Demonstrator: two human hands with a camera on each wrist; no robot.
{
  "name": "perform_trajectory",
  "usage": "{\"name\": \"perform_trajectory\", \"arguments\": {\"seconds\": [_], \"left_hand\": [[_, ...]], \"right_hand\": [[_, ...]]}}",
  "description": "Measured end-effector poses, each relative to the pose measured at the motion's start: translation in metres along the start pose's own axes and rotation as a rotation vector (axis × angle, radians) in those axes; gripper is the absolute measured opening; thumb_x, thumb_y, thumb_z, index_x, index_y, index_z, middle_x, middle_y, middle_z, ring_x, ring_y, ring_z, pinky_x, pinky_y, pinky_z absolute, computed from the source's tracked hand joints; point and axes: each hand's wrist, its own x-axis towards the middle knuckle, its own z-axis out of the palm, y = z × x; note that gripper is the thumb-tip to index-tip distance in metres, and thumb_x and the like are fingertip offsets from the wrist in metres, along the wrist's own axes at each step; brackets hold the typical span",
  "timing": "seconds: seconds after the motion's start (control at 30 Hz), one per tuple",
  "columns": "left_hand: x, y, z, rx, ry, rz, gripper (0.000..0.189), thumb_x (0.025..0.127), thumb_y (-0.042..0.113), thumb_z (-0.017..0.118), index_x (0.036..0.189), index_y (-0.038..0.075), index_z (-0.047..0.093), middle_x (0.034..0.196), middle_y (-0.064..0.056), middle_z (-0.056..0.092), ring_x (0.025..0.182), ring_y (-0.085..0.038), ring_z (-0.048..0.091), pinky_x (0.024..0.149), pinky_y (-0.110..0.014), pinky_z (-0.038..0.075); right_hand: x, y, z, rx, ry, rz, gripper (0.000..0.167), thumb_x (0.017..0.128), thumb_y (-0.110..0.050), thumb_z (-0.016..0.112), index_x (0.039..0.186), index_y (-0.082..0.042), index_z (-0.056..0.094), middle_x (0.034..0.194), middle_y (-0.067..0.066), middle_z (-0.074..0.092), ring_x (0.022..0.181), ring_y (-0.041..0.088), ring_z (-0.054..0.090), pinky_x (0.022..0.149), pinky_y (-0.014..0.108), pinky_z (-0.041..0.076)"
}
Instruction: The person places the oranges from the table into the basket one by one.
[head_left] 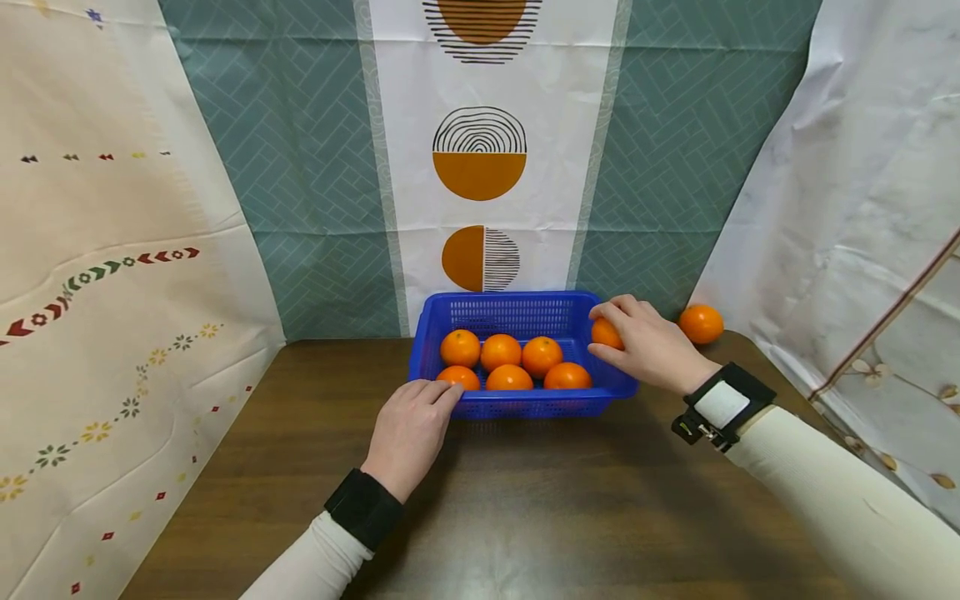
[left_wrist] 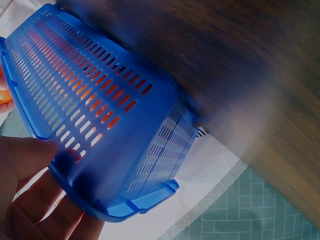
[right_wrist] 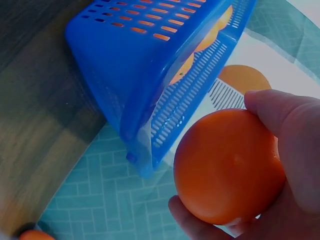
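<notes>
A blue plastic basket (head_left: 525,406) with slotted walls stands at the back of the table, several oranges (head_left: 509,377) lying in it in two rows. My left hand (head_left: 411,425) grips the basket's near rim at its left corner; the left wrist view has the thumb (left_wrist: 30,155) outside the wall and the fingers over the rim. At the basket's right end, my right hand (head_left: 645,342) holds an orange (right_wrist: 227,167) between thumb and fingers, at the height of the rim. Another orange (head_left: 701,323) sits on the table to the right of the basket, behind the right hand.
The brown wooden table (head_left: 525,508) reaches toward me in front of the basket. A green and white patterned cloth (head_left: 300,167) hangs right behind it. Pale patterned cloths (head_left: 112,333) close off the left and right sides.
</notes>
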Motion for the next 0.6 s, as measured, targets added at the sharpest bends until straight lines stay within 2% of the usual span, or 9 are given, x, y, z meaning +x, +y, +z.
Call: {"name": "perform_trajectory", "arguments": {"seconds": [0.4, 0.6], "left_hand": [[0.001, -0.001, 0.001, 0.001, 0.006, -0.001, 0.032, 0.096, 0.005, 0.087, 0.127, 0.008, 0.081, 0.115, -0.008, 0.08, 0.103, -0.028, 0.074, 0.101, -0.044, 0.062], [0.001, 0.0, 0.0, -0.004, 0.005, -0.005, 0.032, 0.095, 0.004, 0.087, 0.127, 0.008, 0.081, 0.115, -0.009, 0.08, 0.102, -0.028, 0.074, 0.1, -0.044, 0.062]], "right_hand": [[0.024, -0.005, 0.011, 0.007, -0.071, -0.02, 0.052, 0.105, -0.035, 0.078, 0.147, -0.007, 0.063, 0.141, 0.024, 0.059, 0.119, 0.043, 0.059, 0.095, 0.06, 0.062], [0.032, -0.004, 0.02, -0.013, -0.107, -0.036, 0.053, 0.104, -0.034, 0.079, 0.147, -0.007, 0.064, 0.144, 0.023, 0.058, 0.125, 0.044, 0.059, 0.102, 0.063, 0.058]]}}
